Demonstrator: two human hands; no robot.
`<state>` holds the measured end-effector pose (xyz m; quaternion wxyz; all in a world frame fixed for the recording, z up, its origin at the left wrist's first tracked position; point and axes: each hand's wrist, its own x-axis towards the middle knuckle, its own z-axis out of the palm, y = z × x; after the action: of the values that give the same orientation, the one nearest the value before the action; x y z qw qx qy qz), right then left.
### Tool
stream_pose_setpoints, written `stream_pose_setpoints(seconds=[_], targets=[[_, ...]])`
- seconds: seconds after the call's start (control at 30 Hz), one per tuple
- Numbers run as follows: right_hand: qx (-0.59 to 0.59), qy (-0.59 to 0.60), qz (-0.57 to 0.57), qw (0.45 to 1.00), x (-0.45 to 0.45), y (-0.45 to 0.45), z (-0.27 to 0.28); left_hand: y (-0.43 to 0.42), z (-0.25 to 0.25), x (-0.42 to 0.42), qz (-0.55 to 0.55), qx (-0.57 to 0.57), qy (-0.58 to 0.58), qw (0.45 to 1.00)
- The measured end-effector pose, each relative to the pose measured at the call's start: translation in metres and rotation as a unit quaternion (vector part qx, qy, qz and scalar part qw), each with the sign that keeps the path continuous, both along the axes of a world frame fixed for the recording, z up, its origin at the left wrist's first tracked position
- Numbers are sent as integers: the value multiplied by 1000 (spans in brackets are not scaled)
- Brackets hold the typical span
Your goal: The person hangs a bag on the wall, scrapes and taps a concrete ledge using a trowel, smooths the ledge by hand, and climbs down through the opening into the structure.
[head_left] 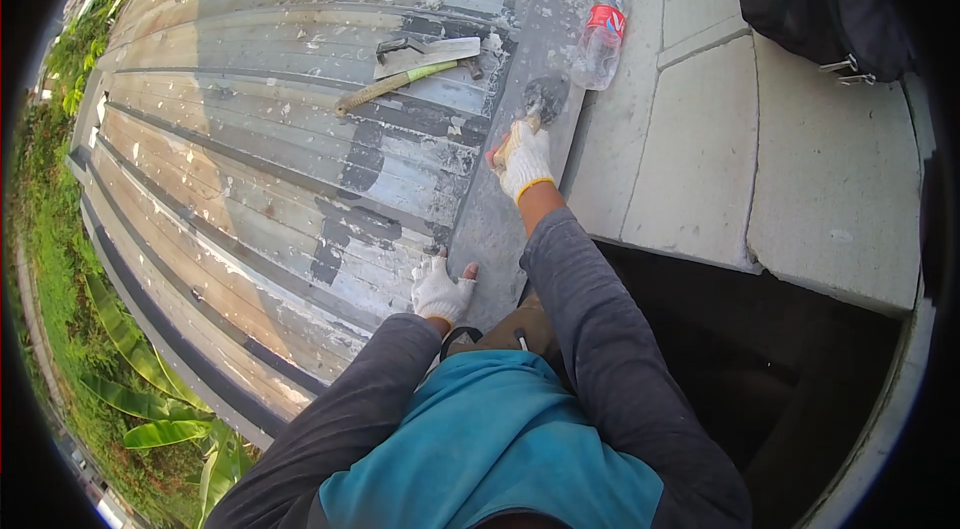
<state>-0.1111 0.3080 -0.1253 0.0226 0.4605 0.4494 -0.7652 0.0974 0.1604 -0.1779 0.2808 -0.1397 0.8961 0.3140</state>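
My right hand [526, 161], in a white knitted glove with a yellow cuff edge, is closed round the handle of a brush [545, 99]. The brush's dark grey head is against the grey flashing strip [500, 219]; its exact type is hard to make out. Bare fingertips show at the end of my left glove. That left hand [440, 291] lies with fingers spread on the metal roof beside the strip, holding nothing. Farther up the roof are a hammer [408, 85] with a yellow-green handle and a flat trowel [430, 56] with a dark handle.
A plastic bottle [601, 39] with a red label lies at the strip's right edge. Pale concrete slabs [690, 149] bear a black backpack [825, 4]. Below them is a dark opening [790, 359]. The ribbed roof [250, 139] ends at left above greenery [50, 229].
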Motion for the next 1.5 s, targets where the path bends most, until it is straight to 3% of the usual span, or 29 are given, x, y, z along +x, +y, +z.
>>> stream_pose_setpoints(seconds=[0.17,0.33,0.47,0.67,0.73,0.87,0.97,1.13,1.2,1.37,1.5], targets=[[15,-8,36,999,-6,9,3,1,5,-1,-6,-17,28,999],[-40,-5,-31,999,-12,1,8,1,12,-5,11,8,-19,1000],[-85,3,-82,993,-5,-19,9,0,4,-1,-10,-6,27,1000],[-35,0,-26,999,-2,-5,3,0,-1,1,-13,-8,38,999],[-4,14,22,1000,-5,5,8,1,3,-1,13,12,-6,1000],[9,-1,-9,1000,-5,-9,9,2,9,-4,11,-4,-10,1000],[-55,-14,-71,996,3,-28,7,1,4,-1,6,-5,-1,1000],[-21,-19,13,1000,-10,-8,1,0,-5,1,-17,-16,46,999],[-17,-12,22,1000,-12,4,3,1,6,-3,-5,-7,9,1000],[-79,27,-95,992,8,-13,2,1,-2,-2,14,18,-31,999],[-24,-37,-99,994,28,-26,4,0,-6,-1,0,-3,-6,1000]])
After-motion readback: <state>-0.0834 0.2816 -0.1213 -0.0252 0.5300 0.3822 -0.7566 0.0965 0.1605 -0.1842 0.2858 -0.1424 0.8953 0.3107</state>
